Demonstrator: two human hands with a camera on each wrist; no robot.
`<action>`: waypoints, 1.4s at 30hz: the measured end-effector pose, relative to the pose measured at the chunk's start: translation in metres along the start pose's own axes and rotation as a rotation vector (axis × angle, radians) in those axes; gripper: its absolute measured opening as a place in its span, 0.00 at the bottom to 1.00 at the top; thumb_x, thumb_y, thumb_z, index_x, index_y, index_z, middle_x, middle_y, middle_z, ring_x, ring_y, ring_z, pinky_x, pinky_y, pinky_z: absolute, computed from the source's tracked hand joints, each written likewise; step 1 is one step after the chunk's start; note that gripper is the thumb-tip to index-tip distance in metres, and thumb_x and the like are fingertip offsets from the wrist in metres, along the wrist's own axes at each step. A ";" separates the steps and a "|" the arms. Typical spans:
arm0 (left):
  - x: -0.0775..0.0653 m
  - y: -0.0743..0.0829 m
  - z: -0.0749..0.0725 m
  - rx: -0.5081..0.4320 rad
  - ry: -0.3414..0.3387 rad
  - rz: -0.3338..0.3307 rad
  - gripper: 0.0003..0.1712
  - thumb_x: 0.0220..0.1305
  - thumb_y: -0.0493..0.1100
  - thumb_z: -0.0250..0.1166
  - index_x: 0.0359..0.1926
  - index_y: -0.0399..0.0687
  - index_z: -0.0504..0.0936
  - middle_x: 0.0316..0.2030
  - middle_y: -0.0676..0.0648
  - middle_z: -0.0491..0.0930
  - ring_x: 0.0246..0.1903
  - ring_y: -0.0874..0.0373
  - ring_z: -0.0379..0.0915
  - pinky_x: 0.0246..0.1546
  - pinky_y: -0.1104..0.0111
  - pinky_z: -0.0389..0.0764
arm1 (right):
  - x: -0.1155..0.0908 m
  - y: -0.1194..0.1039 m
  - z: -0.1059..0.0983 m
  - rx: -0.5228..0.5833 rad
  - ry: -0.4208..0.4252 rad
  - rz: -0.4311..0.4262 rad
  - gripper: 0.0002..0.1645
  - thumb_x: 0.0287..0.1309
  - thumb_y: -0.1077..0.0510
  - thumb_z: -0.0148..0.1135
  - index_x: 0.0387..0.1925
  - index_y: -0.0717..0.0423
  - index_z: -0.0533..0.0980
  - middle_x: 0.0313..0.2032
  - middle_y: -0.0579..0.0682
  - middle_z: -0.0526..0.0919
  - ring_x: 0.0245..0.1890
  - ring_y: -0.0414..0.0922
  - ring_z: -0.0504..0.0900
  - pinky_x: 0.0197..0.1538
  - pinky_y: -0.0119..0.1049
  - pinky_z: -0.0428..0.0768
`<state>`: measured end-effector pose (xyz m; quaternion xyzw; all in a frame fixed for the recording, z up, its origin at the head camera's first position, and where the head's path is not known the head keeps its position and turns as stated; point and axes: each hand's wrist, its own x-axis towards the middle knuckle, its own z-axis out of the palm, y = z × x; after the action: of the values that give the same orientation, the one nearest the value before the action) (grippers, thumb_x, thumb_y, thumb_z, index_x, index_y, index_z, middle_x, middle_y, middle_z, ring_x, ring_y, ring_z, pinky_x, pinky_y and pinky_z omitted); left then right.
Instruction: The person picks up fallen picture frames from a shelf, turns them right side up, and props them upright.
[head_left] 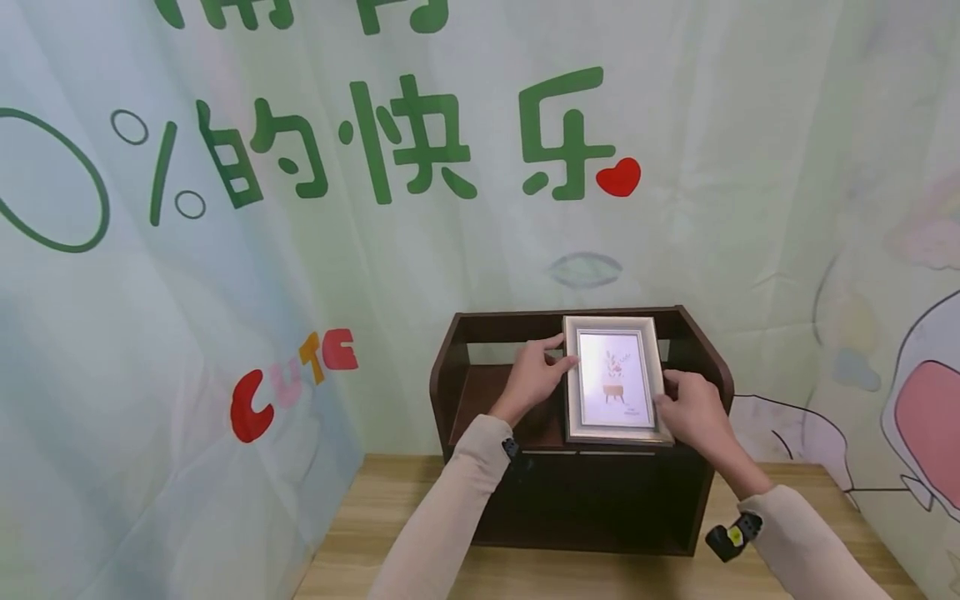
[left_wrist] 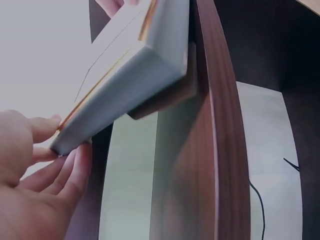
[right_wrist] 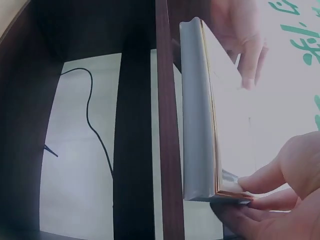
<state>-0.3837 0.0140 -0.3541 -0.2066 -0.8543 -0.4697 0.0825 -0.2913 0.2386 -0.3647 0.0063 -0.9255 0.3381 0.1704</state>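
Note:
A silver picture frame (head_left: 613, 379) with a small plant-stand print leans back over the upper level of a dark brown wooden shelf (head_left: 510, 400). My left hand (head_left: 534, 377) grips its left edge, thumb on the front and fingers behind. On the opposite edge, lower down, my right hand (head_left: 693, 408) pinches the frame between thumb and fingers. The left wrist view shows the picture frame (left_wrist: 125, 82) tilted, with a brown piece (left_wrist: 167, 97) jutting from its back. Seen from the right wrist, the picture frame's bottom edge (right_wrist: 197, 165) is right at the shelf's front board (right_wrist: 170, 125).
The shelf's lower compartment (head_left: 585, 500) opens toward me. Beneath it lies a light wood-grain surface (head_left: 375, 500). A printed curtain (head_left: 480, 250) with green characters hangs close behind and at both sides. A thin dark cable (right_wrist: 90, 110) shows through the shelf's back.

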 end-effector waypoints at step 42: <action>-0.046 0.010 -0.011 -0.340 0.241 0.123 0.19 0.57 0.41 0.73 0.51 0.46 0.86 0.47 0.45 0.88 0.45 0.59 0.86 0.44 0.72 0.85 | -0.024 0.017 0.025 0.171 0.427 -0.294 0.24 0.56 0.69 0.67 0.55 0.66 0.72 0.47 0.65 0.84 0.44 0.60 0.86 0.44 0.06 0.70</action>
<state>-0.3386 -0.0026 -0.3556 -0.2118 -0.7326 -0.6223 0.1765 -0.2783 0.2338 -0.4010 0.0832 -0.8260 0.3802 0.4077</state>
